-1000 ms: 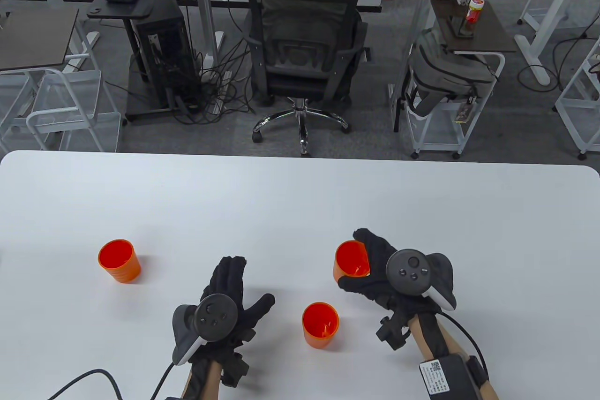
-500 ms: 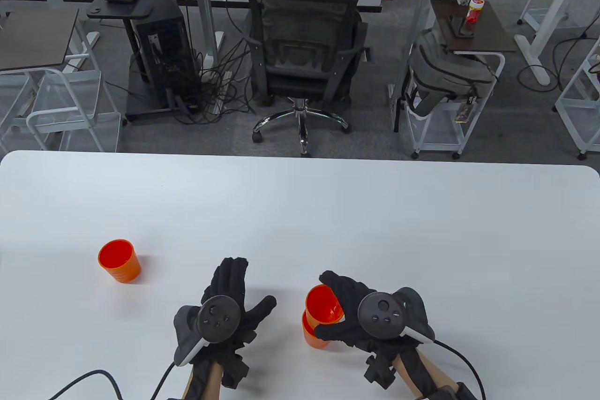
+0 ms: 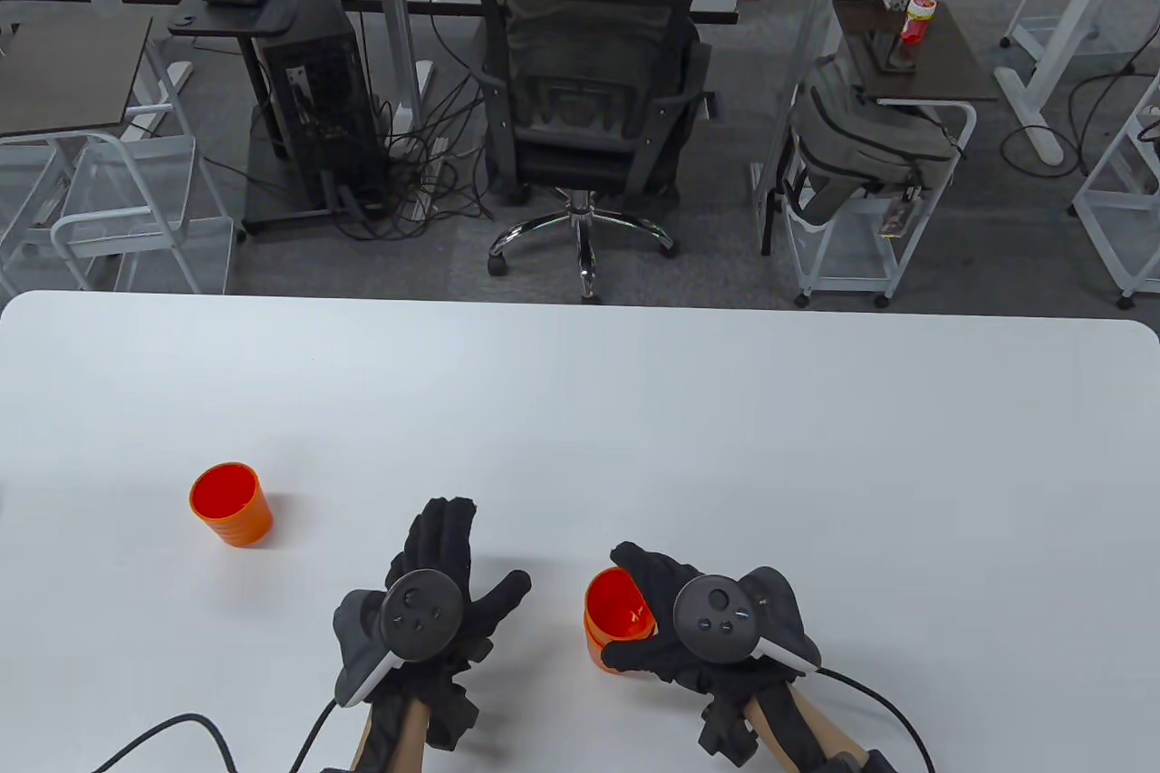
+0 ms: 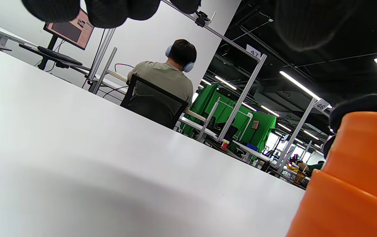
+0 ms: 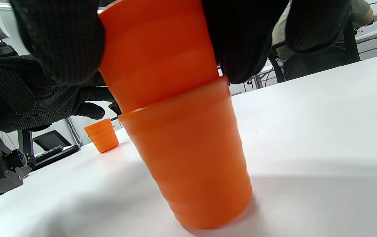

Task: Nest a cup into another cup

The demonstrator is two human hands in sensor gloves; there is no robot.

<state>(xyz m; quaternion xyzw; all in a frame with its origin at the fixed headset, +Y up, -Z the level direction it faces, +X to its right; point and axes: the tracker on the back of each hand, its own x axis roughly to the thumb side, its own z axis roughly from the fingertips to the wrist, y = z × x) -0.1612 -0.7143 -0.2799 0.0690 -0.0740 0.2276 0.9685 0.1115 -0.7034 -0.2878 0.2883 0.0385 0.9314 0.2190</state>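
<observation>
Item: upper cup [image 5: 157, 49], orange plastic. Held by right hand [image 3: 698, 628], thumb on one side and fingers [image 5: 241, 39] on the other, pinching the wall just below the rim. Seated partway into lower cup [image 5: 188, 154]; a band of its wall shows above the lower rim in the right wrist view. Located lower centre of the table view, just right of middle.

Item: lower cup. Upright on white table [image 3: 580, 392], base flat, not gripped by either hand.

Item: third cup [image 3: 230, 503], orange, upright, lower left of the table view, well apart from the pair. Not part of this step, by judgement.

Item: left hand [image 3: 430, 601]. Fingers spread, palm down, resting low over the table just left of the pair, touching neither cup.

Handling note, step in hand: seating the upper cup fully. Best pressed straight down along the shared axis, walls kept parallel, to avoid wedging on one side. Light pinch advised; thin plastic likely to flex and bind under a hard squeeze. Lower cup unsteadied, so liable to slide or tip under any sideways push; left hand well placed to brace it if needed. Release only once the downward travel stops.
</observation>
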